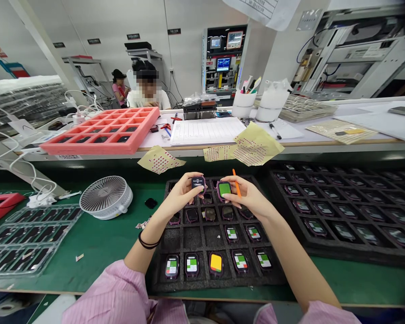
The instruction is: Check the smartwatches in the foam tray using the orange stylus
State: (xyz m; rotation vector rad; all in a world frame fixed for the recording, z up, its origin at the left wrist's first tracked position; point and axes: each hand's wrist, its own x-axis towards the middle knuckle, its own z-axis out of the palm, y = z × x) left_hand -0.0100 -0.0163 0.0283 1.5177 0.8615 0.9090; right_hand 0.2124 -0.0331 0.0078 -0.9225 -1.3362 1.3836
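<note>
My left hand (186,190) grips a smartwatch body (198,182) with dark text on its lit screen, the thumb lying on the glass. In my right hand (245,194) is a second smartwatch body (224,189), purple-framed, its screen showing green. An orange stick-like tool (236,182) also sits between the right fingers. Both hands are raised over the far part of a black foam tray (193,237). Watches with green-and-white screens (191,264) fill its nearest row, along with one watch showing yellow (216,263). Dark-screened watches lie farther back, partly hidden by my hands.
A larger black foam tray (324,245) of watches lies to the right. On the left are a white fan (105,198) and a clear plastic tray (50,238) of dark parts. A pink foam tray (138,143) stands on the shelf ahead, and two people sit beyond.
</note>
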